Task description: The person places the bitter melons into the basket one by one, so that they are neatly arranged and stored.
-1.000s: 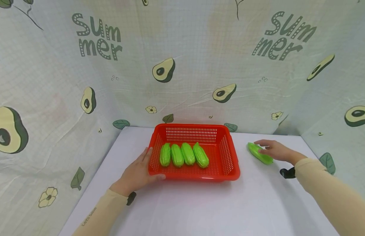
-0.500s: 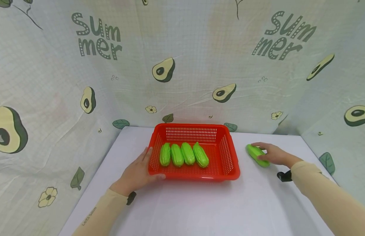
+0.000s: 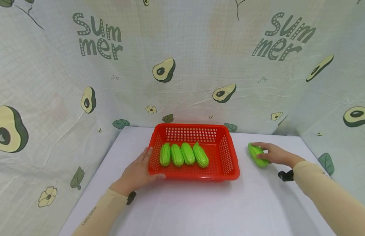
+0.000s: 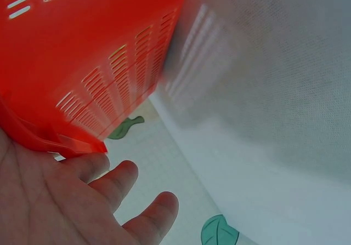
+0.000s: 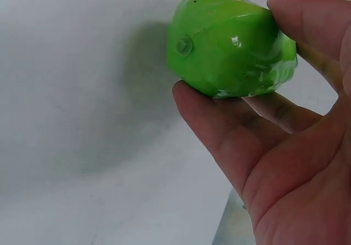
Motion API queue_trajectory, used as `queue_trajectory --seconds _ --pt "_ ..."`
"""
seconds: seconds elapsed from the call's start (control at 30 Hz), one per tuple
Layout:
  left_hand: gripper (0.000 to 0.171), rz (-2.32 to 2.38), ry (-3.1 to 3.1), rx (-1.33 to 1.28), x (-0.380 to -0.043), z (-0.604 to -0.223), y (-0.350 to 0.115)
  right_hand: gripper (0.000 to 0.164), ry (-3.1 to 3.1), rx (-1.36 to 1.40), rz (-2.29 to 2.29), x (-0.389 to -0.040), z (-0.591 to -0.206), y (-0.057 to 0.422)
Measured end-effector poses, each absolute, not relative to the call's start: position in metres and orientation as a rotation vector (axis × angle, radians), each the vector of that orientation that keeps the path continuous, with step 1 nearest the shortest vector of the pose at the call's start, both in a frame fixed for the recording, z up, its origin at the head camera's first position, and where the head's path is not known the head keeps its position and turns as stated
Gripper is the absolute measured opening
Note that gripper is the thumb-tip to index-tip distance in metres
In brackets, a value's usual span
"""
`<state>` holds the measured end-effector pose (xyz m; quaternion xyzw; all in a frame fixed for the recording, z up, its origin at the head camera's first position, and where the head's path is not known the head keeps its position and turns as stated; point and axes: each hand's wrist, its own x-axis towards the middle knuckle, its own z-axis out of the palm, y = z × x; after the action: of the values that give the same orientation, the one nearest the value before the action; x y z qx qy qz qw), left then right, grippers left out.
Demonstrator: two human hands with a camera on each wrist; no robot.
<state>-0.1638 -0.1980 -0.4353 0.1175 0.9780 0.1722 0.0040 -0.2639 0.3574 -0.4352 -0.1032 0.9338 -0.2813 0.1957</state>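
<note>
In the head view my right hand [image 3: 275,154] grips a glossy green bitter melon [image 3: 254,151] to the right of the basket. The right wrist view shows the thumb on one side of that bitter melon [image 5: 225,47] and the fingers on the other, with a shadow on the tabletop beside it. My left hand [image 3: 136,175] rests on the front left corner of a red plastic basket [image 3: 194,178], its fingers extended along the left side and thumb over the front rim. Several similar bitter melons [image 3: 177,155] lie side by side in the basket's left and middle part.
A white tabletop [image 3: 182,209] carries the basket near its back edge. Cloth walls [image 3: 194,108] printed with avocados and leaves stand behind and at both sides. The right part of the basket floor [image 3: 214,157] shows bare red mesh.
My right hand has come down over the bitter melon and taken hold of it, shifting it slightly. The left hand and the basket have stayed in place.
</note>
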Motion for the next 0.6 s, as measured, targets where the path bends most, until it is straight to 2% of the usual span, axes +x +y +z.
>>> queue_trajectory --seconds 0.33,0.6 --pt "0.133 0.541 3.070 0.367 -0.164 -0.436 -0.197 0.071 2.597 -0.284 -0.970 -0.266 -0.389 0.344" --pt "0.129 0.553 3.059 0.349 -0.162 -0.433 -0.196 0.068 2.605 -0.391 -1.052 -0.267 -0.346 0.318"
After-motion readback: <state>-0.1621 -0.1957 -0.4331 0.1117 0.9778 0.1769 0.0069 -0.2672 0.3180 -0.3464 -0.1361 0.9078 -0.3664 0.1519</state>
